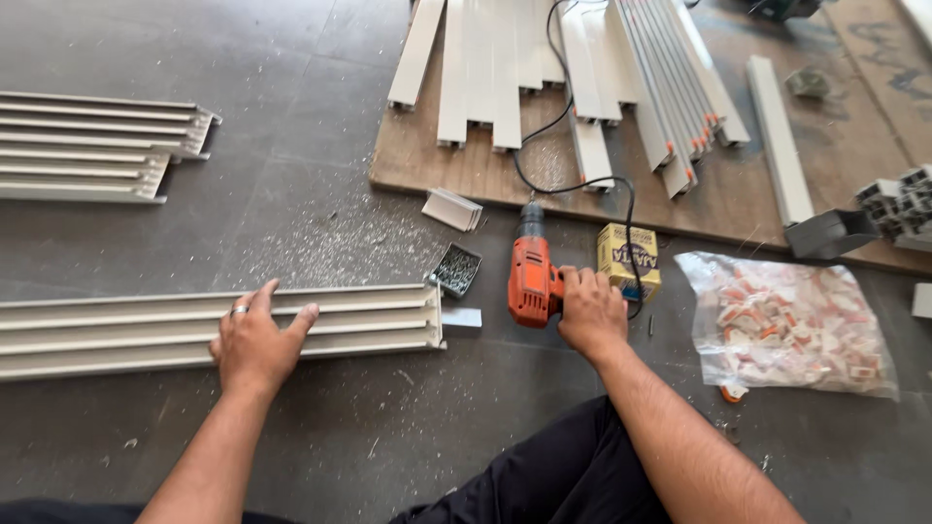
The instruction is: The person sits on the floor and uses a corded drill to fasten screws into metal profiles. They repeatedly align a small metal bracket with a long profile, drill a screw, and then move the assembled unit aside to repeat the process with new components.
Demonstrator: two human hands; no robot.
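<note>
left hand (254, 342): flat, fingers spread | right hand (590, 312): curled, gripping

The electric drill (531, 281) is showing a bright orange body with a dark grey nose, and a black cord (568, 116) is trailing from it. The long aluminium track (369, 325) is looking pale beige-grey, like the profiles (505, 68) lying on the brown wooden board (738, 209). A small box (628, 260) is showing yellow with dark print. The clear plastic bag (786, 325) is holding white and orange pieces. The floor (291, 194) is appearing dark grey, speckled with pale shavings. The trousers (553, 475) are looking black.
</note>
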